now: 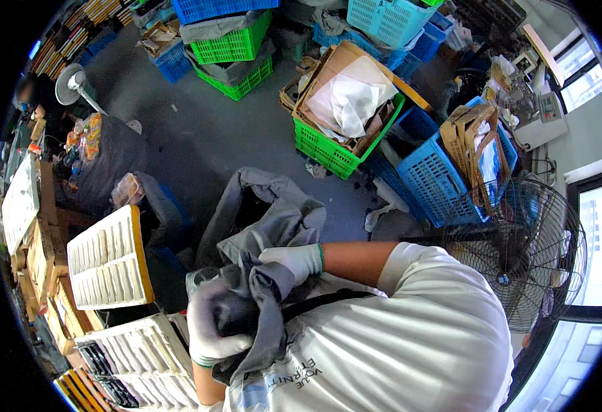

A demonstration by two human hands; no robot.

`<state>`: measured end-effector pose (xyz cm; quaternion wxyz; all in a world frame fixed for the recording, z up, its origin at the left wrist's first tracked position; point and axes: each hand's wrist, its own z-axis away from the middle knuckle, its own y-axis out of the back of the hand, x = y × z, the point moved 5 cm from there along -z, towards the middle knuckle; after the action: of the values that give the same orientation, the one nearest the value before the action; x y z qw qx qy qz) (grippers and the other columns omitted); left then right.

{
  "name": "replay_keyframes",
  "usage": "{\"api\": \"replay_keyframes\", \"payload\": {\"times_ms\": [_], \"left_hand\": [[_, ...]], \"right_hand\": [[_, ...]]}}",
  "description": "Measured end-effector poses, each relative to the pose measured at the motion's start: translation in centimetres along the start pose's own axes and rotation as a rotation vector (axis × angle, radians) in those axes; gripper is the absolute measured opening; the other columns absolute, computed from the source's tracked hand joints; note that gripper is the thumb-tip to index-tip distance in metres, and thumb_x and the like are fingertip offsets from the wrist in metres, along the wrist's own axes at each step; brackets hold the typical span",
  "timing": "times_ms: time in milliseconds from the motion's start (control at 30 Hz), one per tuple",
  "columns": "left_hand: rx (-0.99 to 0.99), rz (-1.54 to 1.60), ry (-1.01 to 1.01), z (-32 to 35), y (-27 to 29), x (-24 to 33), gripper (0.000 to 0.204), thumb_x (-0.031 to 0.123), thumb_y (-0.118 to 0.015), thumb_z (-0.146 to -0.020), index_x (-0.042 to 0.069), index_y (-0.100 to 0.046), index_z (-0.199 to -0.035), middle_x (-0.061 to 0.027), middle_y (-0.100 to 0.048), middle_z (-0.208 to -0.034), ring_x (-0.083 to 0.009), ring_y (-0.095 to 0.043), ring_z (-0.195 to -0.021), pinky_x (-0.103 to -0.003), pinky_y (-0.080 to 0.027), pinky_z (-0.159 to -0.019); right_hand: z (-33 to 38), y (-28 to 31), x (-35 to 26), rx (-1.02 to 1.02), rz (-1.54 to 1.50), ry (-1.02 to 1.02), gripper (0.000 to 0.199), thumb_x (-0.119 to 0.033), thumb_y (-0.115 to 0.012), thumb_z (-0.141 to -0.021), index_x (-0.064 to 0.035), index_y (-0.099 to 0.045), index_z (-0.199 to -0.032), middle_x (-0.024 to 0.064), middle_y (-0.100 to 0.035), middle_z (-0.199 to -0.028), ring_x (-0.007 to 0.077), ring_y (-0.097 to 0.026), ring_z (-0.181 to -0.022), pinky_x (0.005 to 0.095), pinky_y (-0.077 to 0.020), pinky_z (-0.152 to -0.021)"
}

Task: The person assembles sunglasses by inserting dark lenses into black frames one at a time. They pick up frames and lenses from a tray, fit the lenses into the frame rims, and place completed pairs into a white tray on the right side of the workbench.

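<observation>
A bunched grey cloth (270, 292) lies close in front of my body, and both my hands are on it. My left hand (213, 321), in a white glove and slightly blurred, is curled round the near left part of the cloth. From the right, my right hand (295, 262) reaches across in another white glove and grips a fold at the top. Beyond it, more grey fabric (277, 196) spreads out in a loop around a dark hollow. What lies under the bunched folds is hidden.
To my left stand white trays with rows of slots (105, 264). A green crate (328, 151) holding cardboard and white sheeting is ahead, with a blue crate (428, 175) beside it. A caged black fan (514, 257) stands to my right. Stacked green crates (229, 48) are at the back.
</observation>
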<state>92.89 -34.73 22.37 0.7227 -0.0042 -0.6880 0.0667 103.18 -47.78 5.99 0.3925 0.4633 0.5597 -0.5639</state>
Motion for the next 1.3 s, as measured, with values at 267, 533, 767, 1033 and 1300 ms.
{"api": "replay_keyframes", "payload": {"times_ms": [267,533,767,1033,1300], "left_hand": [[-0.015,-0.274,-0.040,0.7,0.9,-2.4,0.104,0.045,-0.095,-0.061,-0.002,-0.048,-0.141,-0.0213,-0.059,-0.133,-0.0287,-0.059,-0.122,-0.042,-0.042,-0.109],[0.092,-0.142,0.021,1.7,3.4,-6.0,0.094,0.042,-0.089,-0.070,-0.001,-0.048,-0.143,-0.0189,-0.058,-0.136,-0.0273,-0.059,-0.123,-0.041,-0.043,-0.109],[0.123,0.034,0.046,-2.1,3.5,-10.6,0.085,0.039,-0.083,-0.077,0.000,-0.048,-0.144,-0.0169,-0.058,-0.138,-0.0260,-0.059,-0.123,-0.040,-0.044,-0.108],[0.093,0.241,0.043,-9.4,2.8,-15.2,0.075,0.036,-0.076,-0.086,0.001,-0.048,-0.146,-0.0146,-0.057,-0.140,-0.0245,-0.058,-0.124,-0.039,-0.045,-0.108],[-0.305,0.070,0.181,-8.7,1.3,-20.9,0.066,0.033,-0.070,-0.094,0.001,-0.048,-0.147,-0.0123,-0.057,-0.143,-0.0231,-0.058,-0.124,-0.038,-0.045,-0.108]], "right_hand": [[-4.7,-5.1,-15.5,-0.266,0.135,0.564,0.041,-0.038,-0.089,-0.076,-0.0048,-0.073,-0.096,0.0083,-0.073,-0.085,0.0200,-0.066,-0.073,0.0345,-0.0545,-0.070],[-3.1,-1.2,-20.9,0.238,0.748,0.298,0.099,-0.052,-0.094,-0.051,-0.0061,-0.055,-0.130,0.0197,-0.056,-0.133,0.0376,-0.054,-0.121,0.0484,-0.0434,-0.100],[4.1,0.6,-6.7,0.218,-0.138,-0.030,0.090,-0.042,-0.087,-0.077,-0.0012,-0.048,-0.147,0.0190,-0.049,-0.149,0.0291,-0.047,-0.138,0.0420,-0.0371,-0.117],[-1.0,-2.2,-3.4,0.514,0.404,0.124,0.049,-0.018,-0.080,-0.082,-0.0054,-0.064,-0.127,0.0145,-0.067,-0.127,0.0288,-0.060,-0.122,0.0407,-0.0459,-0.106],[2.6,0.1,-1.6,0.729,1.128,0.000,0.037,-0.016,-0.061,-0.092,-0.0086,-0.064,-0.129,0.0142,-0.062,-0.133,0.0335,-0.057,-0.126,0.0423,-0.0445,-0.109]]}}
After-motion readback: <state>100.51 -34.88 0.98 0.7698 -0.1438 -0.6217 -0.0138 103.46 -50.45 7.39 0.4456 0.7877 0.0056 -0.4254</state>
